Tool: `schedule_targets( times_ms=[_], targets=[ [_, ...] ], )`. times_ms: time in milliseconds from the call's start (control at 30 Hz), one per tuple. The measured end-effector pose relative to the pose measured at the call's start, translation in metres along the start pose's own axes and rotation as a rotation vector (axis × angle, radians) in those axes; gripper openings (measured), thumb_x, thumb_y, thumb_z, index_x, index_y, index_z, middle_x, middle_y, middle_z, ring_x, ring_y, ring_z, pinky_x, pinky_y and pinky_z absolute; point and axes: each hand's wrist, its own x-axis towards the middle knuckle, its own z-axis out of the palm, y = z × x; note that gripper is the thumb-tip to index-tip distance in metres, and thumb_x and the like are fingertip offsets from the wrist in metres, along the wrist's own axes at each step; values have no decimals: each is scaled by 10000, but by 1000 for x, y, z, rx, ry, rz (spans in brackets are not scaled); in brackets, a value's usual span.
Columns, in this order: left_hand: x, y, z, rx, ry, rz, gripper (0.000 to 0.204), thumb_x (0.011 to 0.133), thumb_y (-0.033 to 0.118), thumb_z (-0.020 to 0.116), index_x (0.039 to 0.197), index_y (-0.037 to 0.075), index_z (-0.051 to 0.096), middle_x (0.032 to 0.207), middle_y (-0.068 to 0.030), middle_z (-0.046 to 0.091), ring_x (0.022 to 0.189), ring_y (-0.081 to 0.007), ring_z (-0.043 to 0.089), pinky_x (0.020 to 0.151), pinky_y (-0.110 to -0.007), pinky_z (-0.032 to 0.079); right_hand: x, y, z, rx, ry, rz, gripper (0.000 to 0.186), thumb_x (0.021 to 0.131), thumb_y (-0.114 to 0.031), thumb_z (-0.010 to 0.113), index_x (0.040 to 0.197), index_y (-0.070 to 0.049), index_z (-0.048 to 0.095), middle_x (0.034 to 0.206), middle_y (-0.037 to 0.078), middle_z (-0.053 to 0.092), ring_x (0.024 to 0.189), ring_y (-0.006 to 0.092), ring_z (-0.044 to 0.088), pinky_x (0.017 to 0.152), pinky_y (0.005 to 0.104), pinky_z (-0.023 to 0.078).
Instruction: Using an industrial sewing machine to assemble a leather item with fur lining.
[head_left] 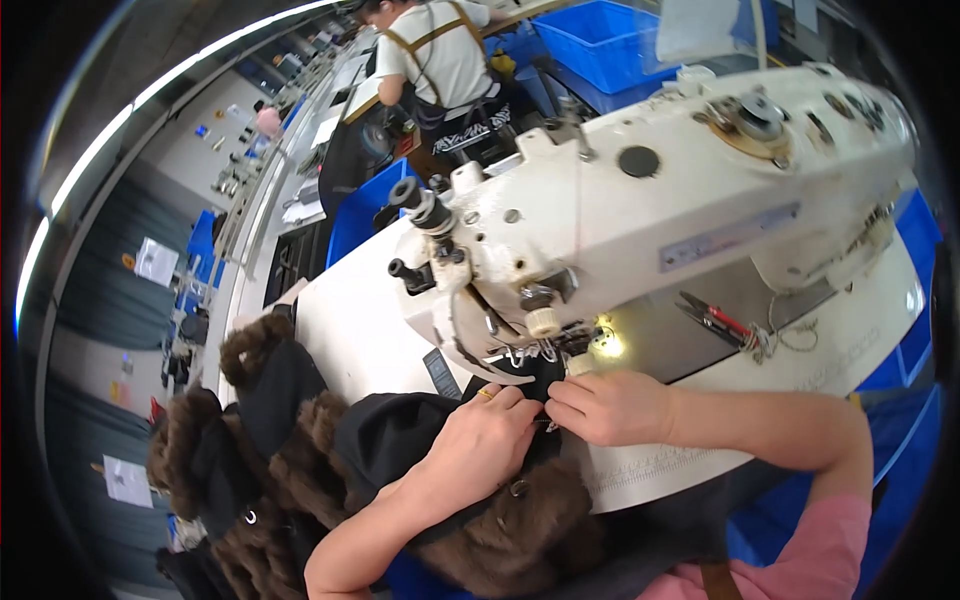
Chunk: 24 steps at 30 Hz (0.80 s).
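My left hand [484, 438] is closed on black fabric just in front of the needle area of a white sewing machine [620, 220]. Close beside it, my right hand [612, 408] pinches the edge of the same cloth, its fingertips nearly meeting the left ones. This cloth belongs to a black piece with brown fur [530, 515], which hangs over the table's near edge under my wrists. A small pale bit shows between my fingertips, too small to name. The machine's lamp lights the spot right behind my right hand. The presser foot is partly hidden.
More black pieces with brown fur [240, 420] are heaped at the left. Red-handled scissors or snips [722, 322] lie by tangled thread [775, 340] on the white table [350, 300]. Blue bins [600, 45] stand behind. Another person [440, 60] sits at a far workplace.
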Motion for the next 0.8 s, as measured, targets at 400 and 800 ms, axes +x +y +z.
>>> schedule_targets(
  times_ms=[400,800],
  targets=[
    [6,7,5,-98,2,-24,153,777,31,613,925,-11,622,805,-135,598,794,-311,598,740,-376,511,-1,4,-22,-28,-203,-73,101,731,-112,646,808,-73,594,777,30,556,675,140,564,516,251,456],
    [12,-4,-3,6,-25,-23,425,838,94,562,1244,-29,570,1233,-132,615,1065,-292,582,901,-375,462,-5,5,-23,-29,-198,-51,182,716,-171,632,871,-75,629,848,52,593,717,151,567,520,248,439]
  ],
)
